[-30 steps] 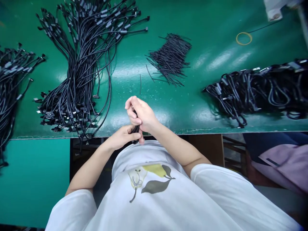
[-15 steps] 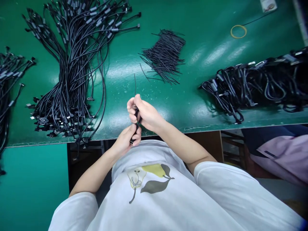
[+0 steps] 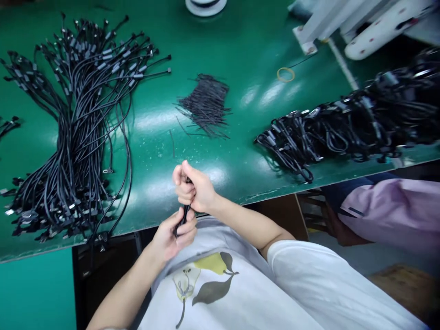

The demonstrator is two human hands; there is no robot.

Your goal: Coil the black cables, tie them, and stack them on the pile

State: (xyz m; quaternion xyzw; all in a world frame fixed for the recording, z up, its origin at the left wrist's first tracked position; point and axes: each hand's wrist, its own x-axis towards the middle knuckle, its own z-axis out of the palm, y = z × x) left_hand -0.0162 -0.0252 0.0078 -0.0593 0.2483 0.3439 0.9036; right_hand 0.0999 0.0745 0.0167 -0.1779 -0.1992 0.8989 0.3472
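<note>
A small bundle of folded black cable (image 3: 186, 213) is held between my two hands, just off the table's front edge. My left hand (image 3: 176, 233) is closed around its lower part. Higher up, my right hand (image 3: 195, 189) grips the top end, fingers curled and thumb raised; much of the cable is hidden inside the fingers. One thin black tie (image 3: 172, 144) lies on the green table just beyond my right hand. Farther off is a pile of similar short black ties (image 3: 208, 104).
At left lies a large heap of loose black cables (image 3: 80, 123) with connectors, some overhanging the edge. Coiled, bundled cables (image 3: 326, 126) are lined up on the right. A yellow ring (image 3: 285, 74), a white spool (image 3: 206, 6) and a pale metal frame (image 3: 319, 27) sit farther back. Pink cloth (image 3: 395, 211) shows lower right.
The view has swung, so the table's things appear farther left and lower, and the spool and frame show at the back. Both hands keep hold of the cable, their fingers slightly shifted.
</note>
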